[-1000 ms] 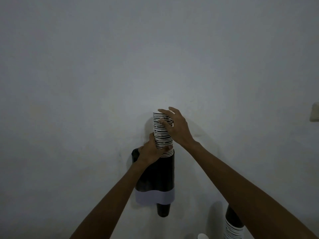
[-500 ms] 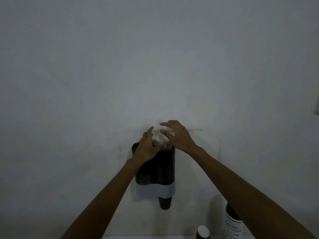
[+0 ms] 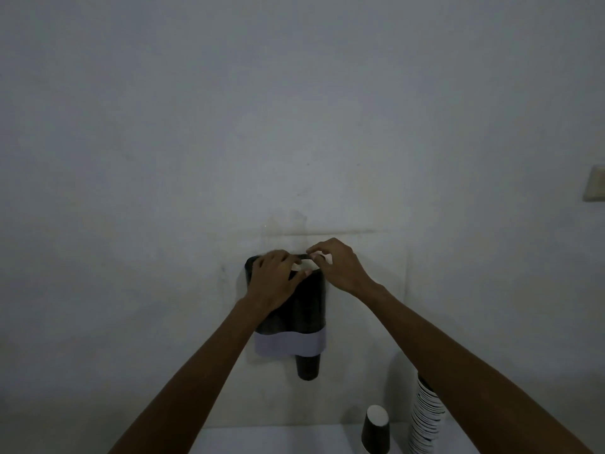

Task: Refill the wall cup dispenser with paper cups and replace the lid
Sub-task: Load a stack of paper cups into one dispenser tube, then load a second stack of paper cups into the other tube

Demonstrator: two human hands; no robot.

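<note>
The dark wall cup dispenser (image 3: 307, 309) hangs on the wall at centre, with a pale band (image 3: 291, 344) round its base. One black paper cup (image 3: 307, 367) pokes out of the bottom. The cup stack sits sunk inside the tube; only its white top (image 3: 302, 265) shows at the rim. My left hand (image 3: 271, 280) curls over the dispenser's top left edge. At the rim, my right hand (image 3: 340, 267) has its fingertips pinched on the top cup. No lid is visible.
A single black cup (image 3: 375, 430) stands on the white counter (image 3: 262, 440) at the bottom right. Beside it rises a tall striped stack of cups (image 3: 425, 417), partly behind my right forearm. A wall switch plate (image 3: 595, 183) sits at the far right edge.
The cup stack, which stood well above the dispenser a second ago, has gone down inside the tube. Both hands followed it down to the rim.
</note>
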